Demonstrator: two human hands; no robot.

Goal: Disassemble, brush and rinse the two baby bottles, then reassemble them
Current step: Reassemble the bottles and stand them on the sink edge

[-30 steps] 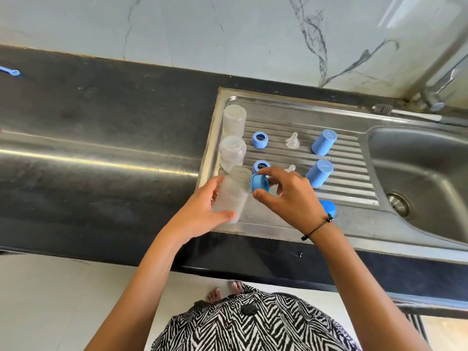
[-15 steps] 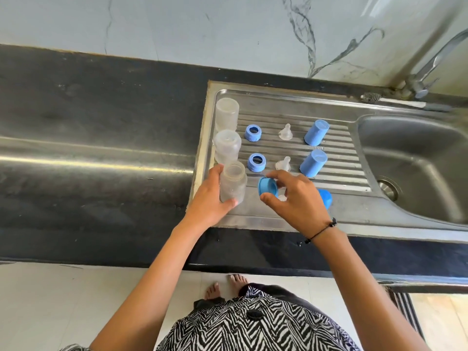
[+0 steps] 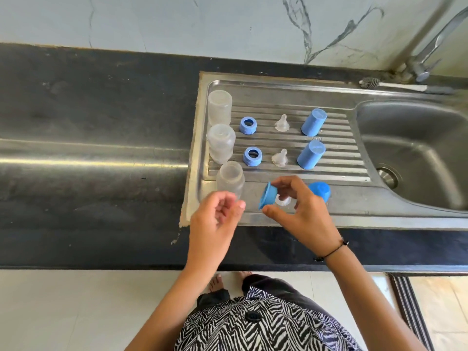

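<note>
Three clear bottle bodies stand in a column on the left of the steel drainboard (image 3: 283, 96): the far bottle (image 3: 219, 107), the middle bottle (image 3: 220, 142) and the near bottle (image 3: 230, 179). My right hand (image 3: 301, 211) pinches a blue screw ring (image 3: 268, 195) tilted on edge, with a clear nipple (image 3: 283, 200) under the fingers. My left hand (image 3: 217, 219) hovers just below the near bottle, fingers loosely curled, holding nothing. Two more blue rings (image 3: 248, 125) (image 3: 252, 156), two nipples (image 3: 282, 122) (image 3: 280, 157) and two blue caps (image 3: 314, 122) (image 3: 311, 154) lie in rows.
A third blue cap (image 3: 320, 190) sits behind my right hand. The sink basin (image 3: 415, 153) with its drain (image 3: 387, 176) lies to the right, the tap (image 3: 430, 49) above it. A bottle brush (image 3: 395, 85) rests along the back rim. Black countertop (image 3: 88, 122) stretches left.
My left hand has let go of the near bottle, which now stands on the drainboard, and has drawn back. My right hand has tipped the blue ring on edge.
</note>
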